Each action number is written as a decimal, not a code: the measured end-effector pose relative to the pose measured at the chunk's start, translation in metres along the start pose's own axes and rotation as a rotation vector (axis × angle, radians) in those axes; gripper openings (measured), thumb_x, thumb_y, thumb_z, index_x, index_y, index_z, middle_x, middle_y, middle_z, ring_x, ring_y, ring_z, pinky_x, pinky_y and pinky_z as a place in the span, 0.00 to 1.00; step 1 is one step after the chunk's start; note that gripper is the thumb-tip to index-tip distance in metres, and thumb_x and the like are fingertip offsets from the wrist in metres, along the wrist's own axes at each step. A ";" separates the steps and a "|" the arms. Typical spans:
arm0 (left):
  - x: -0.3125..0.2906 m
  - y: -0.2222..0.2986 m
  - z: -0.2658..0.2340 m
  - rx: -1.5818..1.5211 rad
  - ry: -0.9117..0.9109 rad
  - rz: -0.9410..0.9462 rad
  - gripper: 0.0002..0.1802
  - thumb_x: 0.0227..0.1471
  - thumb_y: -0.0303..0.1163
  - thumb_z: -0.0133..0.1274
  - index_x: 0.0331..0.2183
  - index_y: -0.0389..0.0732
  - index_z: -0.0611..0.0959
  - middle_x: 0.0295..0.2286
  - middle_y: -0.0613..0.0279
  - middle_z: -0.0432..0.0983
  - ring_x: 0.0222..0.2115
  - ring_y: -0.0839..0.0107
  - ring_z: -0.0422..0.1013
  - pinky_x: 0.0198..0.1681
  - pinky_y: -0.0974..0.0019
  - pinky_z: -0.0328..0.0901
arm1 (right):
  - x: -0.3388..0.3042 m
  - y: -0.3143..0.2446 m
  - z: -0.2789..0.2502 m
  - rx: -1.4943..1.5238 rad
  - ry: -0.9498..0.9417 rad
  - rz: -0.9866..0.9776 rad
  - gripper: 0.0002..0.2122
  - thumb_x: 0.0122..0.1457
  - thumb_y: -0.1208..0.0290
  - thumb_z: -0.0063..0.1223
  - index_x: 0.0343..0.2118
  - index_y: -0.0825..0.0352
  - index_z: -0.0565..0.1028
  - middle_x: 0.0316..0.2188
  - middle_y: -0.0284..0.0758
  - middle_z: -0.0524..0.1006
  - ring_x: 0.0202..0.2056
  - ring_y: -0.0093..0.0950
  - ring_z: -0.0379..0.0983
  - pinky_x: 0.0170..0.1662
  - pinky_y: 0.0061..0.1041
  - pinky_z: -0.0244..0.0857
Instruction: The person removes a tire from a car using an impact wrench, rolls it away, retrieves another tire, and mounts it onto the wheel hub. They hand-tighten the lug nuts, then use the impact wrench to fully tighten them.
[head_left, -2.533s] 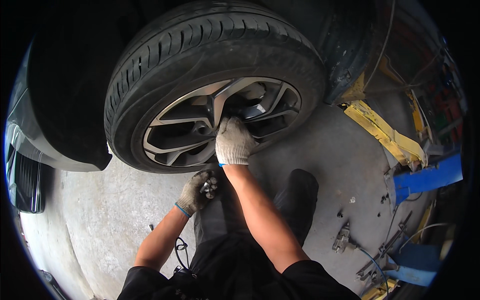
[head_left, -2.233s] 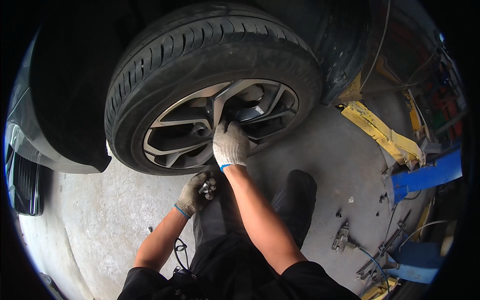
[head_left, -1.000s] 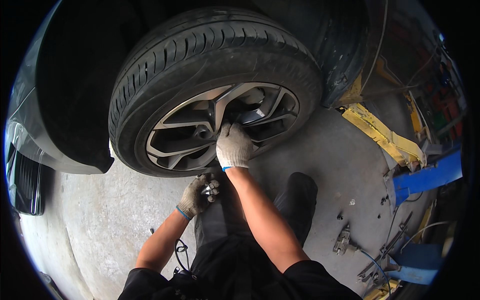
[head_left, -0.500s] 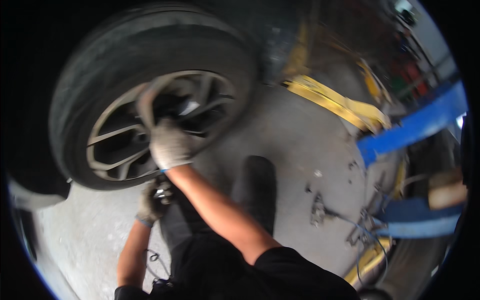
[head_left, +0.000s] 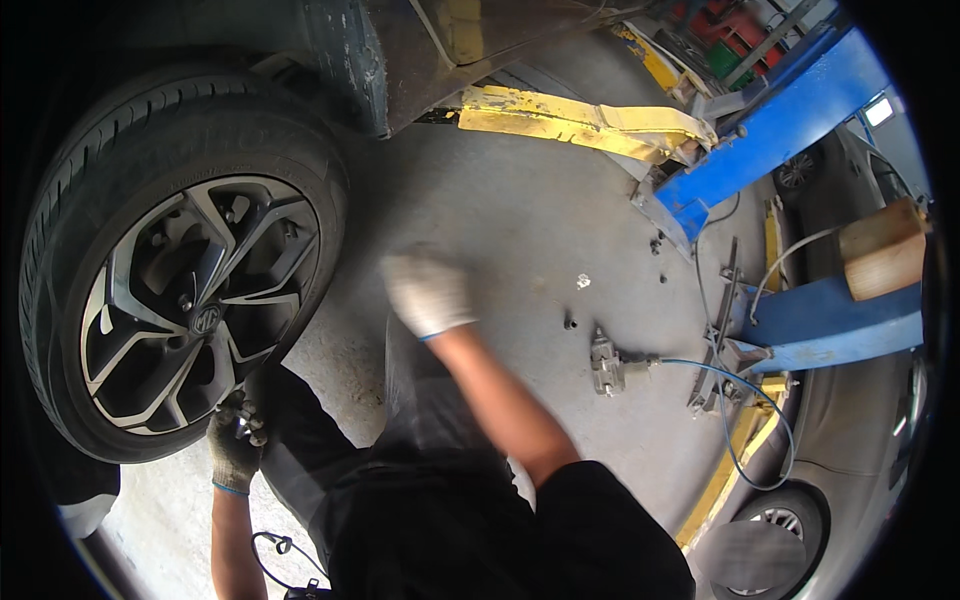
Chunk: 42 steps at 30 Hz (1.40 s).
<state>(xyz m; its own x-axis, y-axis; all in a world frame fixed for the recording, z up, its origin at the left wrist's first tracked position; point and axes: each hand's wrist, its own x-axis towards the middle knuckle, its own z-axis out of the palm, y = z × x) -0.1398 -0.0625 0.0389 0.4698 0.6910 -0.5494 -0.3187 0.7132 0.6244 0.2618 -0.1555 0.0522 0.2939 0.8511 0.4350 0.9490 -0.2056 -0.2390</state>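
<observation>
My left hand (head_left: 233, 450), in a pale knitted work glove, is closed around several small metal wheel nuts (head_left: 250, 424), some dark and one shiny. It is just under the lower edge of the wheel (head_left: 207, 318), which has dark and silver split spokes and a black tire (head_left: 62, 300). My right hand (head_left: 428, 290), in a similar glove, is over the floor to the right of the wheel, apart from it. Motion blurs its fingers, so whether they hold anything cannot be made out.
On the floor to the right lies an impact wrench (head_left: 606, 365) on a blue air hose (head_left: 745, 382). Small dark pieces (head_left: 657, 245) lie farther off. A yellow lift arm (head_left: 570, 122) meets a blue lift post (head_left: 770, 125). Beyond stands a grey car (head_left: 860, 425).
My right hand has left the wheel and swung right over the floor. The left hand stays below the rim with the nuts. The view has shifted, putting the wheel lower and farther left.
</observation>
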 end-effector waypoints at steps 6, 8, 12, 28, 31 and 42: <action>-0.010 0.022 0.059 0.215 0.328 0.001 0.12 0.56 0.39 0.53 0.39 0.45 0.74 0.28 0.65 0.71 0.26 0.71 0.72 0.23 0.70 0.66 | -0.264 0.364 0.105 -0.313 -0.600 0.821 0.26 0.59 0.55 0.50 0.57 0.61 0.62 0.52 0.41 0.70 0.52 0.39 0.69 0.54 0.39 0.64; 0.002 0.031 0.068 0.356 0.243 0.028 0.09 0.55 0.38 0.52 0.37 0.46 0.75 0.27 0.66 0.71 0.26 0.72 0.71 0.23 0.73 0.62 | -0.327 0.423 0.094 -0.304 -0.899 0.766 0.36 0.57 0.57 0.55 0.66 0.63 0.54 0.60 0.45 0.66 0.57 0.43 0.67 0.58 0.39 0.62; -0.008 0.031 0.071 0.293 0.114 0.021 0.14 0.56 0.41 0.52 0.39 0.43 0.75 0.26 0.63 0.74 0.25 0.71 0.71 0.21 0.73 0.62 | -0.332 0.364 0.141 -0.208 -0.607 1.206 0.22 0.56 0.57 0.54 0.49 0.67 0.75 0.51 0.47 0.75 0.49 0.46 0.74 0.52 0.42 0.69; 0.030 0.026 0.126 0.176 -0.048 0.240 0.12 0.63 0.40 0.48 0.43 0.44 0.76 0.29 0.67 0.75 0.24 0.77 0.69 0.19 0.75 0.59 | 0.038 -0.166 0.023 1.101 -0.204 0.146 0.19 0.58 0.67 0.57 0.52 0.67 0.71 0.42 0.45 0.78 0.43 0.39 0.76 0.47 0.35 0.69; 0.025 0.054 0.110 0.161 -0.123 0.287 0.10 0.62 0.38 0.48 0.41 0.44 0.77 0.25 0.67 0.75 0.23 0.77 0.70 0.19 0.75 0.59 | 0.059 -0.205 0.015 1.095 -0.209 0.242 0.21 0.56 0.63 0.59 0.50 0.69 0.72 0.42 0.46 0.77 0.44 0.42 0.75 0.48 0.37 0.68; 0.012 0.054 0.079 -0.004 -0.081 0.230 0.09 0.61 0.35 0.49 0.37 0.41 0.78 0.22 0.66 0.74 0.21 0.76 0.70 0.17 0.76 0.61 | 0.069 -0.243 0.032 0.765 -0.017 0.204 0.23 0.55 0.61 0.62 0.48 0.70 0.72 0.43 0.46 0.78 0.43 0.42 0.77 0.49 0.36 0.69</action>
<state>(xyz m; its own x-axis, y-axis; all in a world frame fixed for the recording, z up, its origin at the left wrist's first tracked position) -0.0861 -0.0256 0.1099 0.4489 0.8236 -0.3467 -0.4283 0.5388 0.7254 0.0474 -0.0314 0.1121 0.4464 0.8408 0.3064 0.5329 0.0254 -0.8458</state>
